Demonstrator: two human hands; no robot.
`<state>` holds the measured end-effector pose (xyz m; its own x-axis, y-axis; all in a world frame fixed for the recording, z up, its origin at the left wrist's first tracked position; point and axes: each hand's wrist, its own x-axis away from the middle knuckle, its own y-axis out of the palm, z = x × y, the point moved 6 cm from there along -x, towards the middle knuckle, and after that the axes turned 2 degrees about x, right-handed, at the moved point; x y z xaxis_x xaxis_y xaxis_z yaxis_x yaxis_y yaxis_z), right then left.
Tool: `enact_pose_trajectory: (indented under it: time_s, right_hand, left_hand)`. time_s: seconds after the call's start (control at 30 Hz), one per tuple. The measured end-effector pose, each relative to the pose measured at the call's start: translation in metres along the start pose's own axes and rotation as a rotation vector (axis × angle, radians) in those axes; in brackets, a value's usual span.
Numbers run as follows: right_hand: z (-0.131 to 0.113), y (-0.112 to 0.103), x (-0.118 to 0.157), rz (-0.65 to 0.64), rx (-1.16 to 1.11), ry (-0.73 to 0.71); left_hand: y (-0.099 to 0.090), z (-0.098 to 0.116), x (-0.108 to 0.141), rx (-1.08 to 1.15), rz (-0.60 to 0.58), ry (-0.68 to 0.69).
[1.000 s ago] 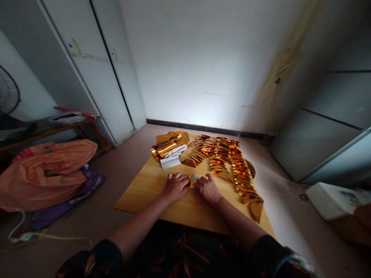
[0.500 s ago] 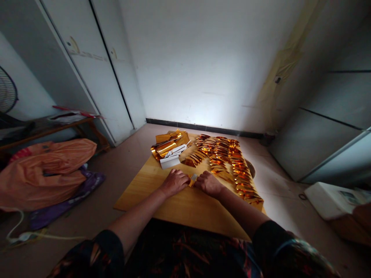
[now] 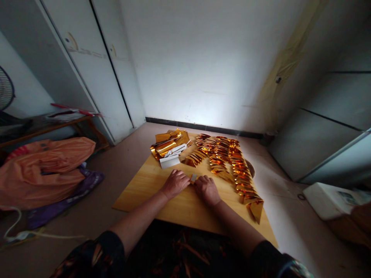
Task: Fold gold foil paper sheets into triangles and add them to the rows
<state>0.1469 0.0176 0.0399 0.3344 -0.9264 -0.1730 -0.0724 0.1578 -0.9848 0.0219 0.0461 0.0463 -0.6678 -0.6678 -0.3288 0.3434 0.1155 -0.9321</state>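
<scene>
Between my hands, low on the wooden board point(image 3: 145, 193), is a small piece of gold foil paper point(image 3: 193, 178) with a pale patch showing. My left hand point(image 3: 176, 183) is closed on its left edge. My right hand point(image 3: 206, 189) has its fingers curled down on the right edge. Both hands hide most of the piece. Rows of folded gold foil pieces point(image 3: 240, 170) overlap on the right side of the board. Beyond my left hand lie loose gold foil sheets point(image 3: 166, 148), white strips point(image 3: 176, 150) and a folded white card point(image 3: 169, 161).
An orange bag point(image 3: 46, 166) and a purple bag point(image 3: 66, 200) lie on the floor at left, near a white cord point(image 3: 52, 234). A white box point(image 3: 327, 200) stands at right. Behind are a grey cabinet point(image 3: 87, 65) and a white wall point(image 3: 197, 58).
My right hand has turned and dropped slightly, its forearm now nearer my body. More of the lowest folded foil pieces at right shows. My left hand has barely moved.
</scene>
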Motion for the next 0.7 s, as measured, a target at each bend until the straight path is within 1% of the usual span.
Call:
enact_pose_trajectory:
  time_s: [0.1, 0.23, 0.33, 0.4, 0.53, 0.7]
  right_hand:
    - [0.002, 0.003, 0.002, -0.004, -0.014, 0.056]
    - [0.008, 0.007, 0.002, -0.018, -0.032, 0.095]
    - [0.013, 0.01, -0.001, -0.063, -0.055, 0.137]
    - [0.017, 0.012, -0.004, -0.102, -0.073, 0.193]
    - [0.021, 0.008, -0.008, -0.127, -0.116, 0.328]
    - [0.02, 0.002, -0.008, -0.136, -0.158, 0.422]
  left_hand:
    - [0.001, 0.0, -0.001, -0.01, -0.002, -0.025]
    - [0.003, -0.003, -0.003, 0.036, 0.031, -0.055]
    - [0.007, -0.009, -0.005, 0.108, 0.066, -0.105]
    - [0.01, -0.013, -0.006, 0.149, 0.088, -0.15]
    - [0.015, -0.017, -0.01, 0.2, 0.115, -0.214]
    - [0.014, -0.019, -0.012, 0.25, 0.122, -0.31]
